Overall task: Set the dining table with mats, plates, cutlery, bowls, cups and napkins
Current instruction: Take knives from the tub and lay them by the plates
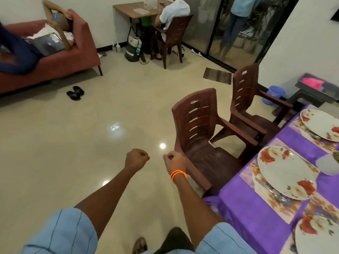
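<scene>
Soft, even indoor light fills the room, moderately bright. The glossy cream tiled floor (pixel 77 136) mirrors ceiling lamps as small white glare spots near the centre and toward 7 o'clock. Shadows are faint and diffuse, darkest under the two brown plastic slatted chairs (pixel 200 136) at 3 o'clock. Wide-angle distortion bends the white walls and the dark-framed glass sliding door (pixel 216 30) at 1 o'clock. Detail is slightly soft throughout, blurrier toward the edges, notably the purple cloth-covered table (pixel 244 208) at 4 o'clock.
</scene>
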